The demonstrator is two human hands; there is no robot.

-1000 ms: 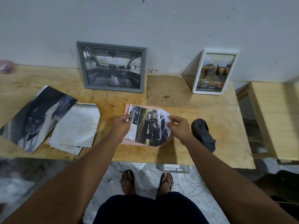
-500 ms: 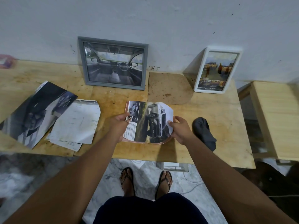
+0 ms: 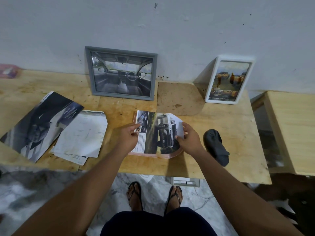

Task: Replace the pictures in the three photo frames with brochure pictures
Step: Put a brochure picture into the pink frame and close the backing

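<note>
Fingers of left hand (image 3: 128, 136) in a pinch on the brochure picture (image 3: 159, 133); right hand (image 3: 189, 139) likewise

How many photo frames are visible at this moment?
3: a grey frame standing rear centre, a white frame standing rear right, and a pink frame lying flat under the truck picture. None seems hidden.

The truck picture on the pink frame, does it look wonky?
Yes. The truck picture sits unevenly on the pink frame: its white right edge curls up. The left hand and right hand hold its edges. The brown backing board lies apart near the wall.
</note>
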